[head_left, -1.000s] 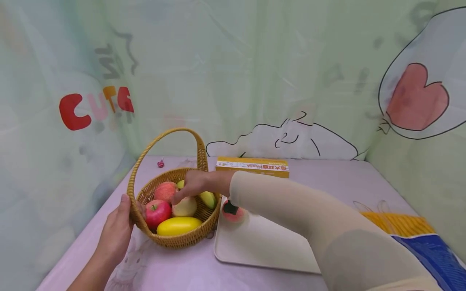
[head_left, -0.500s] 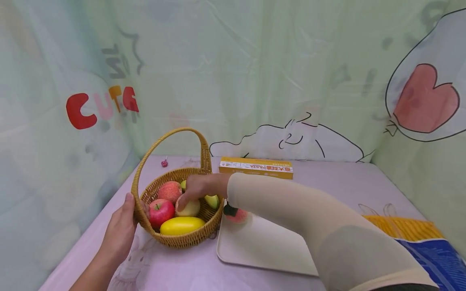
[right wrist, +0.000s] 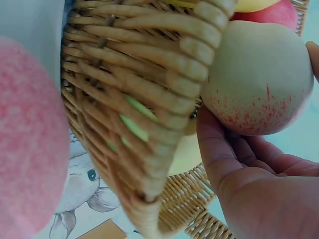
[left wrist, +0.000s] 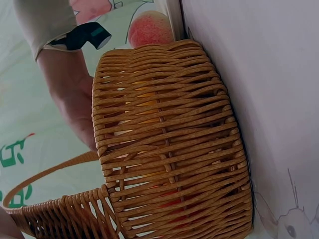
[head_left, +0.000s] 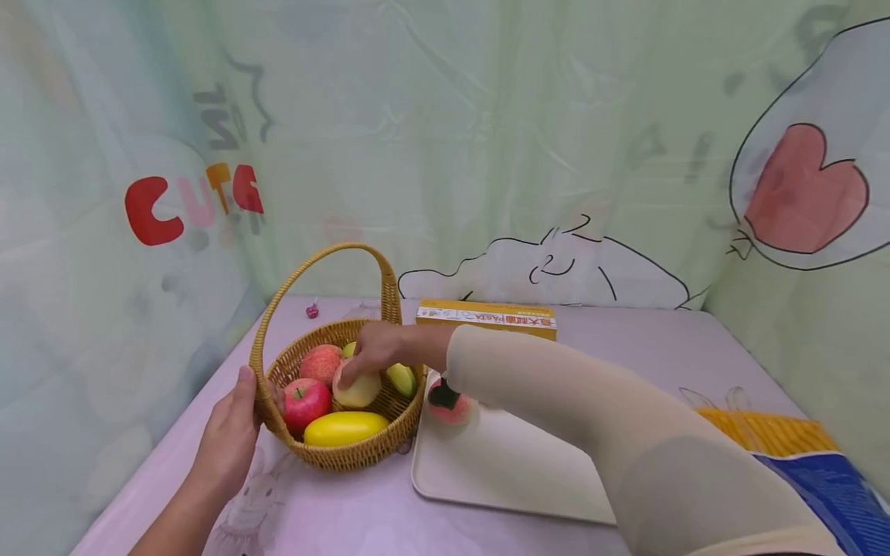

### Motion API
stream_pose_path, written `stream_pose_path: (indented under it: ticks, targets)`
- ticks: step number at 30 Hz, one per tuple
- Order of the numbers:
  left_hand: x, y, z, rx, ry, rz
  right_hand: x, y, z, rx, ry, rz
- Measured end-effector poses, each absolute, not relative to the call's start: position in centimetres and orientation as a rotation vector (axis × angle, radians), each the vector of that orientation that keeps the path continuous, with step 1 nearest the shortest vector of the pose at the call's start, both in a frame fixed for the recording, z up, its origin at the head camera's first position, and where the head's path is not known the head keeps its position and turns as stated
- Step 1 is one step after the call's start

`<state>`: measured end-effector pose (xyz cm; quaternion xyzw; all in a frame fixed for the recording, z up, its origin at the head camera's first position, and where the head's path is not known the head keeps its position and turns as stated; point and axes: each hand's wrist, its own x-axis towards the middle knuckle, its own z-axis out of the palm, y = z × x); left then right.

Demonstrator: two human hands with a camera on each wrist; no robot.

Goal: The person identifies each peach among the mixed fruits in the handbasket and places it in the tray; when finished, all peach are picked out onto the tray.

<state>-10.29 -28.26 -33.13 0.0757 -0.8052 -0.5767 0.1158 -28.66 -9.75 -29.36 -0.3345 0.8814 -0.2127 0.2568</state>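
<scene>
A wicker basket [head_left: 348,461] with a tall arched handle holds several fruits. My left hand [head_left: 224,440] grips its left side at the foot of the handle, thumb outside, fingers partly hidden by the rim. My right hand [head_left: 378,346] reaches in from the right and holds a pale peach [head_left: 358,391] between thumb and fingers. In the right wrist view the peach [right wrist: 259,74] shows red specks, with the fingers around its lower side. Around it lie a red apple [head_left: 307,405], a pinkish round fruit [head_left: 321,364], a long yellow fruit [head_left: 346,429] and a yellow-green fruit [head_left: 402,379].
Right of the basket lies a cream tray [head_left: 501,471], with a pink peach [head_left: 448,408] partly hidden by the right wrist's strap. A yellow pasta box [head_left: 487,316] stands behind, a blue-and-yellow packet [head_left: 799,463] far right, and a small lollipop [head_left: 312,311] back left.
The right hand's fingers have settled around the pale peach, and it has risen slightly within the basket. The left hand keeps its grip on the basket. The view has shifted a little.
</scene>
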Motion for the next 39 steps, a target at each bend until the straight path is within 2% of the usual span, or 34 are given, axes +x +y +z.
stream_pose_path:
  ticks: [13,39]
  targets:
    - [-10.6,-28.1,-33.1,0.137,-2.308,-1.710,-28.4,-7.3,-29.4,-0.834,2.310,-0.925]
    - [-10.0,-28.5,-33.3,0.200,-2.294,-1.734,-27.0,-2.3,-29.1,-0.677,2.063,-1.470]
